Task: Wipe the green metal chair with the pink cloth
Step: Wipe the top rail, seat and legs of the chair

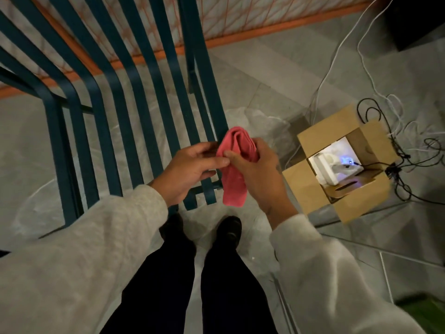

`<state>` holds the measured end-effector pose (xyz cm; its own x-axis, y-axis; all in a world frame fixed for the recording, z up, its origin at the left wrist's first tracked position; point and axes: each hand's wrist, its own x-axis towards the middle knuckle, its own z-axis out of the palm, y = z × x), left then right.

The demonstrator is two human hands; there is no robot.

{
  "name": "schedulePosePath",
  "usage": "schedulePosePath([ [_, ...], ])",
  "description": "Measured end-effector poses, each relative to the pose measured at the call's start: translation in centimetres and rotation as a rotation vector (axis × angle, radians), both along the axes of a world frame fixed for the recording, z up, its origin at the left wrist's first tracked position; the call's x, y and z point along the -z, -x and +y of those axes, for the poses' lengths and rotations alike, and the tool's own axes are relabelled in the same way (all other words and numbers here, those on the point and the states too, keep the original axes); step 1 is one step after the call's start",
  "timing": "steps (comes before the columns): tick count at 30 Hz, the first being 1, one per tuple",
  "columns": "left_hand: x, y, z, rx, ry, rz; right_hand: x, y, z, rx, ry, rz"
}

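The green metal chair fills the left and centre, its long slats running from the backrest at the top down to the seat's front edge near my hands. The pink cloth is bunched and hangs over the seat's front right corner. My right hand grips the cloth's upper part with thumb and curled fingers. My left hand pinches the cloth's left edge between thumb and fingertips, just above the slats.
An open cardboard box with a lit white device stands on the floor to the right, among tangled black and white cables. Clear plastic wrap lies under the chair. An orange-framed mesh panel stands behind. My legs and shoes are below.
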<state>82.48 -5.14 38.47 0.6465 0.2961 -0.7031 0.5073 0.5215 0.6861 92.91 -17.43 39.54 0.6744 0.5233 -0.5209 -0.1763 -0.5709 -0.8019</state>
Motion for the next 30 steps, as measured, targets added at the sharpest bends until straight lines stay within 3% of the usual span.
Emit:
schedulePosePath([
  [5,0.0,0.1,-0.1,-0.043,0.024,-0.006,-0.2,-0.1,1.7,-0.019,0.075,-0.176],
  [10,-0.4,-1.0,1.5,-0.073,-0.018,-0.004,-0.3,-2.0,5.9,-0.025,0.079,-0.178],
  [17,-0.3,-0.4,1.7,0.164,-0.128,0.031,-0.9,0.7,2.5,0.047,0.099,-0.125],
  [24,-0.4,-2.2,3.7,-0.018,-0.186,0.044,-1.0,-2.1,8.0,0.016,0.13,-0.204],
  [30,-0.8,-2.8,5.2,0.084,-0.251,0.085,-1.5,-1.6,8.0,0.003,0.128,-0.152],
])
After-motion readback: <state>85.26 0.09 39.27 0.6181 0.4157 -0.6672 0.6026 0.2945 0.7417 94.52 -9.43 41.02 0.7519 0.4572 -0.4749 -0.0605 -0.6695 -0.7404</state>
